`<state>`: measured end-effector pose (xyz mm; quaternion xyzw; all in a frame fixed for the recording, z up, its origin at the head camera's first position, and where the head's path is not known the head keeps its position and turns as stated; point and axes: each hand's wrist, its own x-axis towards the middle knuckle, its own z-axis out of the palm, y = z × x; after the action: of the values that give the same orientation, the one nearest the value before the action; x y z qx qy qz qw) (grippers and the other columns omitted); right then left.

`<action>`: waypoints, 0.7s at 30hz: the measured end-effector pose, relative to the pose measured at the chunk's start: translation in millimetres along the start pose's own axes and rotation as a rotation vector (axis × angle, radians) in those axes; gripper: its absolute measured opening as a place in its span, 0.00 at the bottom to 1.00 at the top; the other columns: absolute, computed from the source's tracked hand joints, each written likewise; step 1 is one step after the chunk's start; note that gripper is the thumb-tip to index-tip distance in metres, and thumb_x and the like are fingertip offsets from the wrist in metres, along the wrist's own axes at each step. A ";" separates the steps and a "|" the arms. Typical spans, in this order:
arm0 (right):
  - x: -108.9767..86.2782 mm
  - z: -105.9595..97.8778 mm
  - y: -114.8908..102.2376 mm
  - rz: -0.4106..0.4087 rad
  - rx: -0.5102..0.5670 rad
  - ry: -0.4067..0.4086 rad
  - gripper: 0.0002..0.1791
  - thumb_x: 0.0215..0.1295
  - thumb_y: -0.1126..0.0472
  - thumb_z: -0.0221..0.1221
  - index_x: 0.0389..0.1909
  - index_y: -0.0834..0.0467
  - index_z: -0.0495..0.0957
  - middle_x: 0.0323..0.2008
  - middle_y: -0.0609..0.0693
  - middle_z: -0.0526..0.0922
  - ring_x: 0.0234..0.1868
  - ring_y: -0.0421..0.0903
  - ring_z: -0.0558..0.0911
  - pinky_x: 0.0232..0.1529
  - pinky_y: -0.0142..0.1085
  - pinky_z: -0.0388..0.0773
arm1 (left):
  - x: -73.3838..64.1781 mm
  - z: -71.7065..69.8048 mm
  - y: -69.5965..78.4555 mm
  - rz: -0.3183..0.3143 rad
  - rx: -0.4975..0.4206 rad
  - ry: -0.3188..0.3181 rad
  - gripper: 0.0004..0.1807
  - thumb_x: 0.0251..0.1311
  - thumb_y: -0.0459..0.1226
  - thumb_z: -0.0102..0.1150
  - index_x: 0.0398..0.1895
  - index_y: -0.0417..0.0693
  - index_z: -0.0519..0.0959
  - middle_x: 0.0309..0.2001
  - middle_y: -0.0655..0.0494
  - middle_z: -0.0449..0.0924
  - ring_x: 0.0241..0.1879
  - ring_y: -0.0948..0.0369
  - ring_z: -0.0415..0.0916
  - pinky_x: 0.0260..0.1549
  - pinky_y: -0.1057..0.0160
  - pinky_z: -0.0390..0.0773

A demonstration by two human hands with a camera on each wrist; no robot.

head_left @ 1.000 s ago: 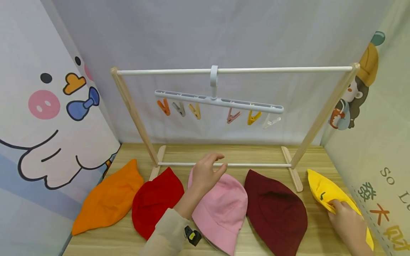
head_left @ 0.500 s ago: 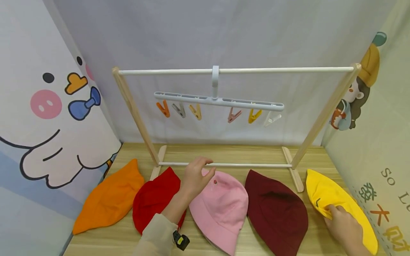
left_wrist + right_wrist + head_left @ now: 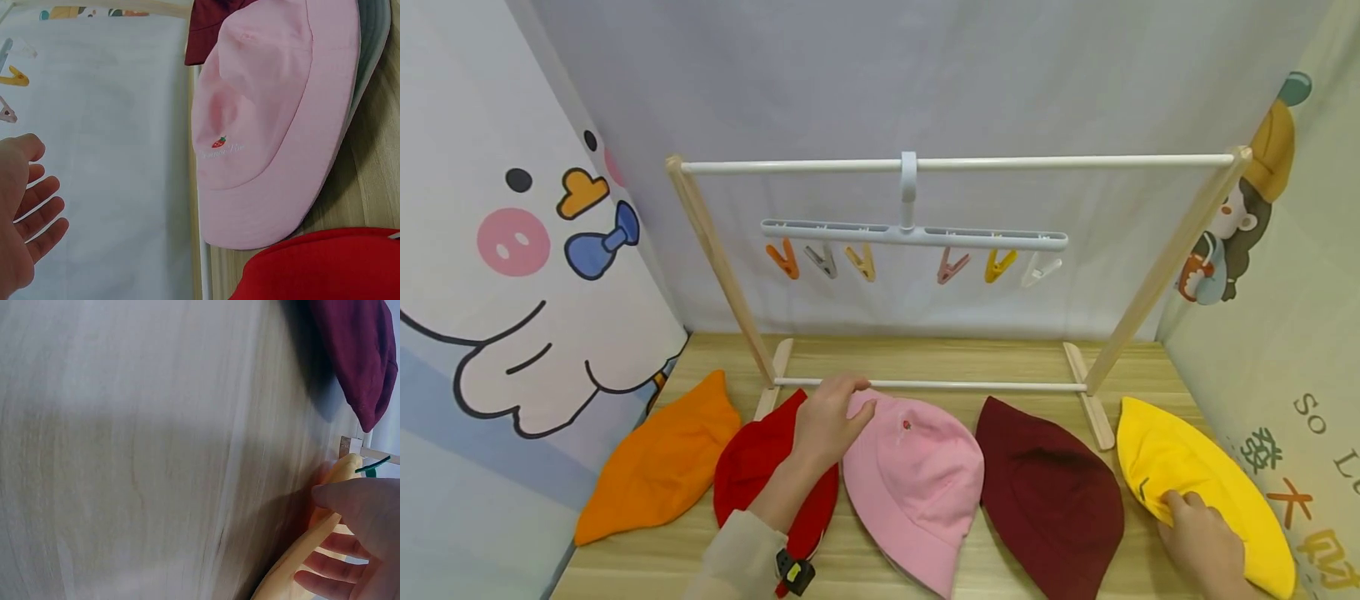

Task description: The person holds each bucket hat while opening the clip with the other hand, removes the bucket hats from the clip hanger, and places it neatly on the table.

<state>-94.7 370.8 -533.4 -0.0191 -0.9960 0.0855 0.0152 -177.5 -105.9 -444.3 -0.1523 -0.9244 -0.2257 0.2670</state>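
Observation:
In the head view my left hand [image 3: 827, 423] hovers with relaxed fingers above the gap between a red bucket hat [image 3: 756, 467] and a pink bucket hat [image 3: 917, 475]. The left wrist view shows that hand's fingers [image 3: 42, 219] spread, holding nothing, and a small strawberry motif on the pink hat. At the far right my right hand [image 3: 1204, 537] grips the near edge of a yellow bucket hat [image 3: 1172, 446]. From the right wrist, its thumb [image 3: 331, 495] lies on one side of the fabric and the fingers on the other.
A maroon bucket hat [image 3: 1048, 492] and an orange one [image 3: 662, 467] also lie on the wooden table [image 3: 925, 354]. Behind them stands a wooden rack with a white top rail [image 3: 790, 167]. A pale blue hanger [image 3: 907, 235] hangs there, carrying several coloured clips [image 3: 1000, 265].
My left hand has drifted left from over the pink hat, uncovering its strawberry motif. My right hand has shifted slightly left, and the yellow hat spreads wider. The hanger has swung a little.

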 end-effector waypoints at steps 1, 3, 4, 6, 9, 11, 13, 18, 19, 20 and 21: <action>-0.5 0.6 0.3 0.001 -0.002 -0.004 0.18 0.48 0.63 0.64 0.39 0.67 0.73 0.29 0.63 0.73 0.24 0.58 0.75 0.20 0.54 0.71 | -0.4 -1.2 -1.2 -0.006 0.013 -0.012 0.11 0.49 0.40 0.64 0.38 0.51 0.81 0.39 0.55 0.82 0.40 0.59 0.79 0.30 0.59 0.79; -1.1 1.6 1.4 0.007 -0.008 -0.013 0.18 0.47 0.63 0.63 0.39 0.68 0.73 0.29 0.63 0.73 0.24 0.59 0.75 0.20 0.55 0.71 | -1.6 -3.7 -4.2 -0.018 0.032 -0.038 0.11 0.50 0.40 0.63 0.38 0.51 0.81 0.39 0.56 0.81 0.41 0.59 0.78 0.30 0.59 0.79; -1.7 1.7 2.2 0.009 -0.011 -0.020 0.18 0.47 0.63 0.63 0.39 0.68 0.73 0.30 0.63 0.73 0.25 0.59 0.75 0.20 0.55 0.71 | -2.2 -5.2 -5.7 -0.025 0.036 -0.050 0.11 0.50 0.40 0.63 0.38 0.51 0.81 0.40 0.56 0.81 0.42 0.59 0.78 0.31 0.59 0.79; -2.3 2.0 4.1 0.011 -0.015 -0.038 0.19 0.47 0.63 0.63 0.39 0.68 0.72 0.30 0.63 0.73 0.25 0.59 0.75 0.20 0.54 0.71 | -3.3 -8.3 -9.1 -0.033 0.030 -0.067 0.11 0.49 0.40 0.63 0.38 0.51 0.81 0.40 0.56 0.81 0.42 0.58 0.78 0.31 0.59 0.79; -2.2 1.3 6.3 0.014 -0.026 -0.077 0.20 0.48 0.61 0.64 0.40 0.68 0.72 0.31 0.63 0.73 0.26 0.58 0.75 0.20 0.54 0.71 | -5.0 -12.7 -15.5 -0.034 0.020 -0.086 0.11 0.49 0.40 0.64 0.37 0.51 0.81 0.40 0.55 0.80 0.42 0.57 0.78 0.28 0.59 0.78; -1.7 0.3 7.0 0.011 -0.031 -0.108 0.21 0.49 0.59 0.64 0.41 0.68 0.72 0.32 0.63 0.73 0.27 0.59 0.75 0.21 0.54 0.71 | -6.2 -15.8 -20.2 -0.031 0.020 -0.095 0.11 0.49 0.40 0.65 0.37 0.51 0.80 0.41 0.54 0.79 0.42 0.57 0.78 0.27 0.60 0.78; -1.2 -1.0 7.6 -0.001 -0.035 -0.135 0.23 0.50 0.57 0.64 0.42 0.68 0.73 0.34 0.64 0.74 0.29 0.60 0.76 0.22 0.54 0.72 | -7.3 -18.8 -25.1 -0.027 0.031 -0.102 0.11 0.48 0.40 0.66 0.37 0.52 0.80 0.41 0.54 0.78 0.42 0.56 0.77 0.27 0.59 0.78; 1.9 -8.0 7.2 -0.040 -0.052 -0.174 0.22 0.52 0.56 0.64 0.44 0.66 0.74 0.35 0.64 0.75 0.31 0.60 0.77 0.24 0.54 0.73 | -9.1 -26.3 -36.2 0.016 0.063 -0.094 0.11 0.47 0.38 0.67 0.35 0.51 0.79 0.41 0.53 0.78 0.41 0.55 0.77 0.35 0.57 0.78; 2.7 -10.0 6.7 -0.044 -0.055 -0.173 0.22 0.52 0.56 0.63 0.44 0.65 0.74 0.35 0.63 0.76 0.31 0.60 0.77 0.24 0.54 0.73 | -9.6 -27.9 -37.9 0.023 0.068 -0.089 0.11 0.46 0.38 0.67 0.35 0.51 0.79 0.41 0.53 0.78 0.41 0.54 0.77 0.35 0.56 0.78; 3.6 -12.1 6.2 -0.048 -0.059 -0.166 0.21 0.52 0.57 0.63 0.44 0.65 0.74 0.35 0.63 0.76 0.30 0.59 0.78 0.24 0.54 0.73 | -10.2 -29.4 -39.8 0.026 0.072 -0.084 0.11 0.46 0.38 0.67 0.35 0.51 0.79 0.41 0.53 0.78 0.40 0.54 0.77 0.35 0.56 0.78; 4.3 -14.1 5.6 -0.053 -0.063 -0.154 0.20 0.52 0.57 0.63 0.43 0.64 0.75 0.35 0.63 0.76 0.30 0.59 0.78 0.24 0.53 0.73 | -10.7 -31.1 -41.2 0.027 0.072 -0.084 0.11 0.46 0.38 0.68 0.35 0.50 0.79 0.40 0.53 0.78 0.39 0.54 0.77 0.35 0.56 0.78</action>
<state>-98.4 378.9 -520.3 0.0137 -0.9966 0.0551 -0.0596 -172.2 -158.2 -440.7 -0.1641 -0.9402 -0.1822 0.2365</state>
